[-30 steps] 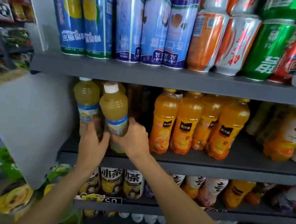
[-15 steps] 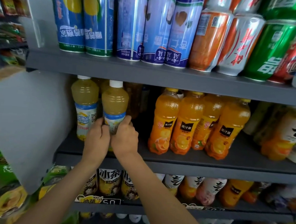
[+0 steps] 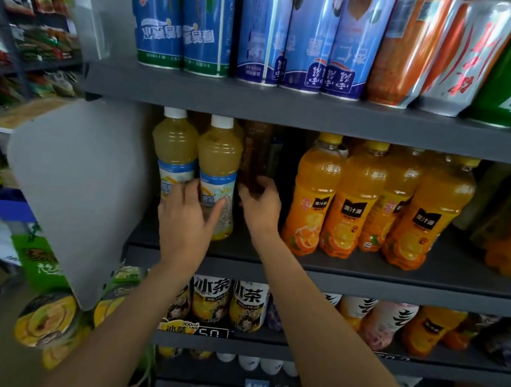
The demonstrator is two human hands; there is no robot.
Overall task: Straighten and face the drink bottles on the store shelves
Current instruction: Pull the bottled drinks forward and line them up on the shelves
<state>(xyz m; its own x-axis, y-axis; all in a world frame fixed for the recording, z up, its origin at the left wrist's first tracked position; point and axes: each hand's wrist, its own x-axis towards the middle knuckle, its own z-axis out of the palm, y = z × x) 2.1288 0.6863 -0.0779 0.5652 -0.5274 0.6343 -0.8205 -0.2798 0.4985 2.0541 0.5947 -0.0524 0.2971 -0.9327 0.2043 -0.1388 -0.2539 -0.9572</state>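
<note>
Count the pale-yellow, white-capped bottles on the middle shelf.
2: the left bottle at the shelf's left end, the right bottle beside it, touched by the left hand. More may hide behind.

Even, fairly bright overhead light, cans (image 3: 310, 36) up top bowed by wide-angle stretch, shelf (image 3: 318, 115) recesses deep in shadow — left-hand racks (image 3: 23, 30) smeared, soft, slightly blurred edges throughout.
</note>
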